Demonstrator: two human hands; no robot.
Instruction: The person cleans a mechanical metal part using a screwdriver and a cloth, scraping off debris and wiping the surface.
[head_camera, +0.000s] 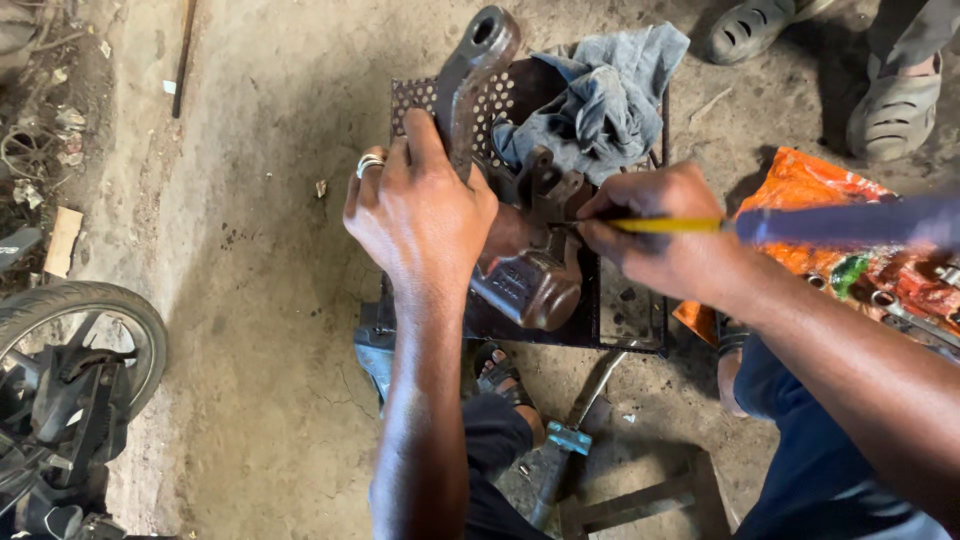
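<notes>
Left hand (418, 212) closed around the arm of a heavy rust-brown metal casting (520, 250), which rests on a dark perforated metal tray (630, 315) on the concrete floor. Right hand (665, 235) pinched shut on a yellow-and-blue-handled tool (790, 224), tip touching the casting's middle (tip itself hidden by fingers). Crumpled blue-grey rag (600, 95) at the tray's far side. Orange bag (850, 250) right of tray; another person's sandalled feet (890, 105) far right.

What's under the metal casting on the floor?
The metal casting rests on a dark perforated tray, with a blue-grey rag behind it. The left hand and right hand cover the contact area.
</notes>
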